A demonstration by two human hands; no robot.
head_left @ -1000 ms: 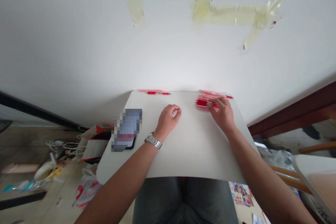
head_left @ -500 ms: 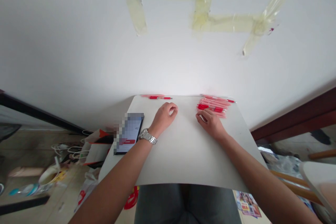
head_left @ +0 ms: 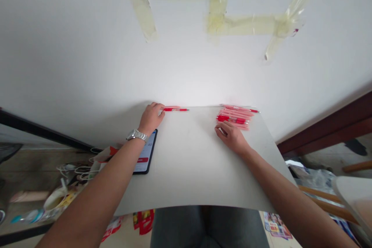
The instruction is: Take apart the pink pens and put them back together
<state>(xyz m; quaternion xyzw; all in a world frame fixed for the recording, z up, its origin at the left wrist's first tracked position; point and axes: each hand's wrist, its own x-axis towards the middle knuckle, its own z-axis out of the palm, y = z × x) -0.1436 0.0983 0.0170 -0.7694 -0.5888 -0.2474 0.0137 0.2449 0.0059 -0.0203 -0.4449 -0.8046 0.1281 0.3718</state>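
Note:
A small white table [head_left: 197,170] stands against a white wall. My left hand [head_left: 150,117], with a silver watch on the wrist, reaches the far left edge, its curled fingers touching the end of a red pen [head_left: 176,109] that lies along the back edge. My right hand [head_left: 229,135] rests on the table with fingers loosely curled, just in front of a pile of several red pens [head_left: 235,117] at the far right; nothing shows in it.
A phone [head_left: 145,157] lies at the table's left edge, partly under my left forearm. Bags, cables and a bottle clutter the floor on the left. A white chair [head_left: 353,197] and a dark wooden ledge stand on the right. Tape strips hang on the wall.
My left hand moved from the table's middle to the far left, up to the single red pen. My right hand drew back from the pen pile and stayed just in front of it.

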